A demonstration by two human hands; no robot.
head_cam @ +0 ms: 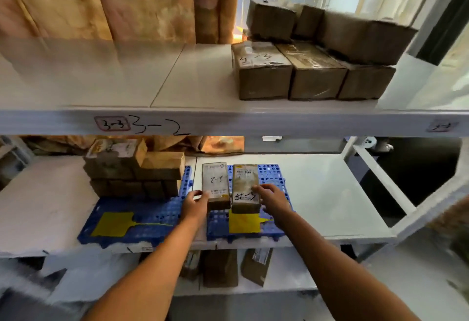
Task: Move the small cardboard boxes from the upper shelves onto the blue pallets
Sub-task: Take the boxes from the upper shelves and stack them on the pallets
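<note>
Two small cardboard boxes lie side by side on the right blue pallet (272, 176) on the middle shelf. My left hand (194, 204) grips the near left edge of the box marked "2-2" (215, 183). My right hand (272, 200) holds the near right corner of the other box (245, 188). The left blue pallet (152, 219) carries a stack of several cardboard boxes (134, 168) at its back. Several more cardboard boxes (309, 54) are stacked on the upper shelf (177, 79) at the right.
A yellow tag lies on each pallet's near part (113, 224) (245, 223). The upper shelf's front beam (228, 122) carries the handwritten mark "3-2". Below, the lowest shelf holds a few brown packages (220, 267). A white frame post (396, 183) stands at right.
</note>
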